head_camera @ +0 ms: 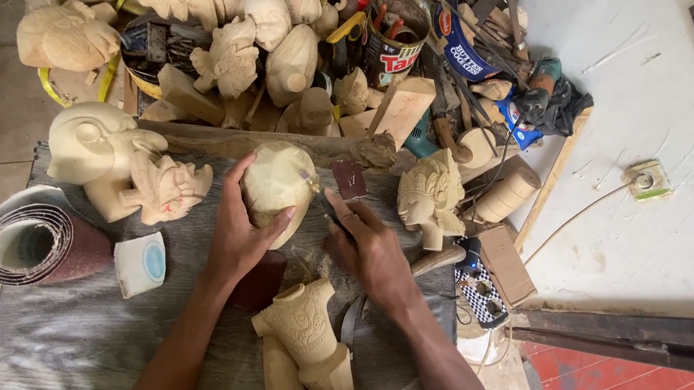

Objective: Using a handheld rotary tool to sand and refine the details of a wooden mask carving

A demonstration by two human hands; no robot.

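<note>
Your rounded pale wood carving (274, 183) stands upright on the grey mat, at its far edge, surface smooth and unpainted. Your thin carving tool (321, 199) lies slanted, its tip touching the carving's upper right side.

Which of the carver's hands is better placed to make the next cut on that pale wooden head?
Probably the right hand: it already holds the carving tool, its tip against the wooden head. The left hand is wrapped around the head, steadying it.
</note>
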